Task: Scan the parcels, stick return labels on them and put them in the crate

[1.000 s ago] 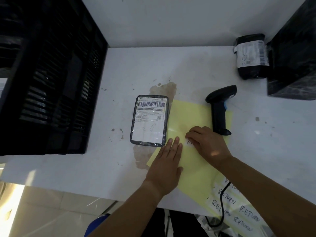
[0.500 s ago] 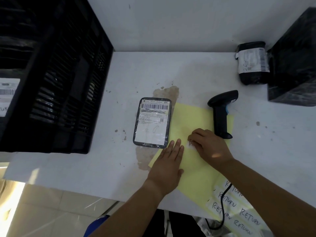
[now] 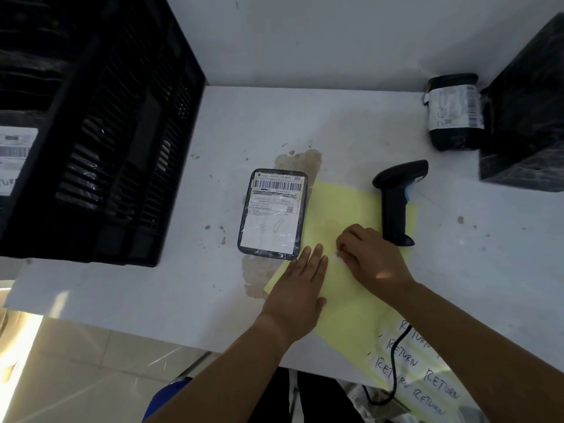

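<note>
A flat black parcel (image 3: 273, 213) with a white barcode label lies mid-table. To its right lies a yellow label sheet (image 3: 345, 209) with white "RETURN" labels (image 3: 406, 352) at its near end. My left hand (image 3: 300, 288) presses flat on the sheet, fingers straight. My right hand (image 3: 370, 259) has its fingers curled and pinches a white label (image 3: 338, 257) at the sheet's middle. A black barcode scanner (image 3: 395, 199) lies on the sheet's far right corner. The black slatted crate (image 3: 100, 132) stands at the left, with a labelled parcel (image 3: 13, 160) inside.
A second black parcel (image 3: 453, 112) with a white label stands at the back right, against a large black wrapped box (image 3: 525, 117). The scanner's cable (image 3: 393, 367) runs off the near table edge. A brown stain (image 3: 300, 161) marks the white table (image 3: 152, 288).
My right hand's fingers have worked at the white label on the sheet, lifting its edge. The left hand stays pressed on the sheet. The camera view shifted slightly.
</note>
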